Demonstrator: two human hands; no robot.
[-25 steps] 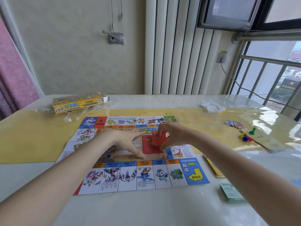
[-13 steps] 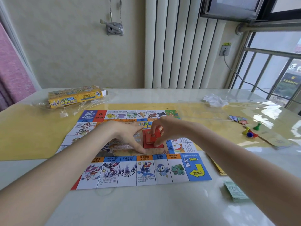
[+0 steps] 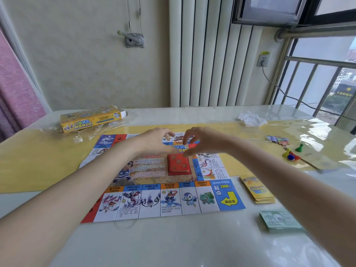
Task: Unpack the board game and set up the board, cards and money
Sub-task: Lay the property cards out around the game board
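- We are holding our left hand (image 3: 156,140) and right hand (image 3: 200,141) just above the far half of the board (image 3: 161,197), fingers loosely spread, gripping nothing.
- The red card stack (image 3: 178,165) is lying flat on the board's red centre square, just below our fingertips.
- The yellow cards (image 3: 257,189) and the money (image 3: 279,221) are resting on the worktop (image 3: 173,241) right of the board.
- The yellow box (image 3: 90,119) is sitting far left, the pawns (image 3: 291,154) far right.
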